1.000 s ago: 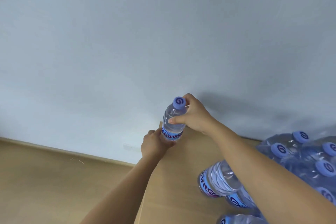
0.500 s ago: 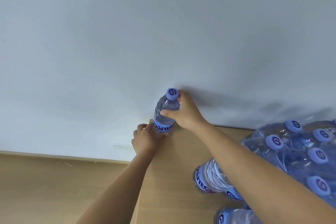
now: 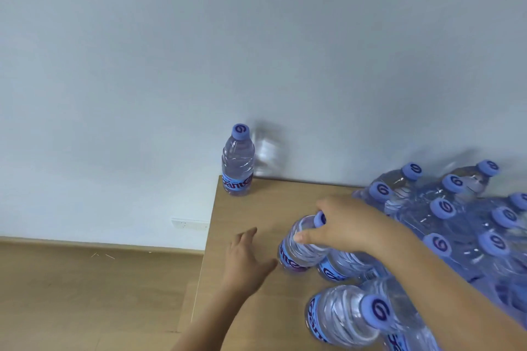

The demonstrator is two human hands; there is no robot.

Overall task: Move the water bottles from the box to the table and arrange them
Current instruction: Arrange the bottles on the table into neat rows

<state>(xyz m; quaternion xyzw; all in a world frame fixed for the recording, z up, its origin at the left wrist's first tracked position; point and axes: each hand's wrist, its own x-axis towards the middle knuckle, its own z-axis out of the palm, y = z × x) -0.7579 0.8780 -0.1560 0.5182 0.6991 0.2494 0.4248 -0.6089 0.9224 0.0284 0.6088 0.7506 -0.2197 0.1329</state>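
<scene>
One clear water bottle (image 3: 238, 164) with a purple cap stands alone at the far left corner of the wooden table (image 3: 251, 216), against the wall. My right hand (image 3: 346, 226) grips the neck of a second bottle (image 3: 302, 248) standing mid-table. My left hand (image 3: 246, 261) hovers open just left of that bottle, fingers spread, touching nothing. Two more loose bottles (image 3: 346, 313) stand nearer to me, partly hidden by my right arm. A shrink-wrapped pack of several bottles (image 3: 456, 225) fills the right side. No box is in view.
The table's left edge (image 3: 205, 259) drops to a wooden floor (image 3: 85, 293). A white wall runs behind the table, with a socket (image 3: 189, 224) low on it.
Both hands let go of the corner bottle and drew back toward me. My right hand has closed on another bottle mid-table; my left hand has opened beside it.
</scene>
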